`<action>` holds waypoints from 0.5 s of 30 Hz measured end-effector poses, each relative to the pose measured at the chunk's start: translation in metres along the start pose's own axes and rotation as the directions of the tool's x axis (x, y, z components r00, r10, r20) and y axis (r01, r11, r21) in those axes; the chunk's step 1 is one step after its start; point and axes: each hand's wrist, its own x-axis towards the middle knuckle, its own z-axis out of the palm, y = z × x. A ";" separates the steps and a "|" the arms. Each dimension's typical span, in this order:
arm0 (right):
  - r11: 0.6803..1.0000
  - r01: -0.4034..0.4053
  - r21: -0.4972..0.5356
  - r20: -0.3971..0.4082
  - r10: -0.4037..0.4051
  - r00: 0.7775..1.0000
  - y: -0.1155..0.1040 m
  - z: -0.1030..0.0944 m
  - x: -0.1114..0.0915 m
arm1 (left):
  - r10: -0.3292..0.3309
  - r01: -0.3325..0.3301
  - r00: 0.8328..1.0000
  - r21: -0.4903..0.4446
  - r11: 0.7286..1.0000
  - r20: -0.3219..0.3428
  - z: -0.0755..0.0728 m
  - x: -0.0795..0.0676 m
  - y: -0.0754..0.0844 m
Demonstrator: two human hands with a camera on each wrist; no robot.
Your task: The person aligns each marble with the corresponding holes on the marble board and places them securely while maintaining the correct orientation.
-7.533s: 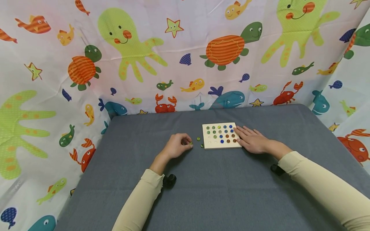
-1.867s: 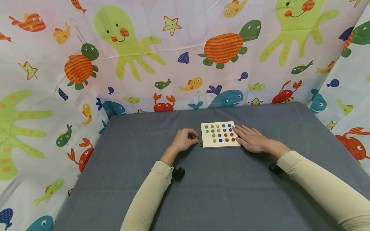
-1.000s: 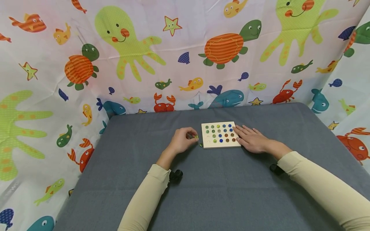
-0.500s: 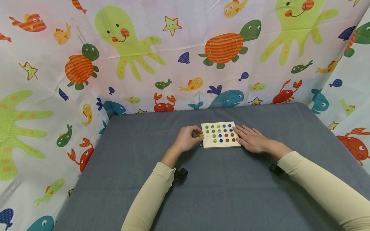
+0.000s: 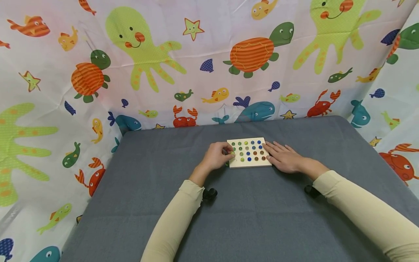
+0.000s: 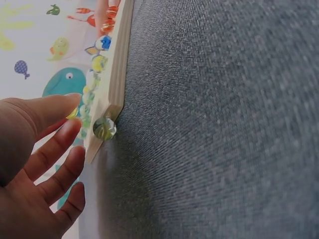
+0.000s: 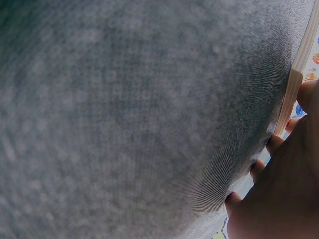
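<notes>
A pale wooden board (image 5: pixel 245 163) with rows of glass marbles in green, yellow, blue and reddish brown lies on the grey cloth. My left hand (image 5: pixel 217 155) is over the board's left edge. Between its thumb and index finger it pinches a yellow-green marble (image 6: pixel 73 113), partly hidden by the fingers. A loose clear-green marble (image 6: pixel 104 128) sits on the cloth against the board's side, just below that hand. On the opposite edge rests my right hand (image 5: pixel 285 158), fingers outstretched, its fingertips on the board's rim.
Grey cloth (image 5: pixel 248 218) covers the table all around the board. Behind and at the sides hangs a white curtain (image 5: pixel 216 32) printed with sea animals. A black wrist camera (image 5: pixel 210 194) is under the left wrist, another black camera (image 5: pixel 312 191) under the right.
A yellow-green marble has gone into the bottom row. My left hand has picked up another marble from the cloth and carried it right, over the board's left edge. The right hand stays put.
</notes>
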 end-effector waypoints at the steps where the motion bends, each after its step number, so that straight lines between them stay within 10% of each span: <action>1: 1.000 0.001 -0.004 -0.003 -0.001 1.000 0.000 0.000 0.000 | -0.007 0.007 1.000 0.002 1.000 0.002 0.001 0.001 0.000; 15: 1.000 0.001 -0.003 0.006 -0.001 1.000 -0.001 -0.001 0.000 | -0.076 0.076 0.997 0.005 0.997 0.001 0.009 0.008 -0.002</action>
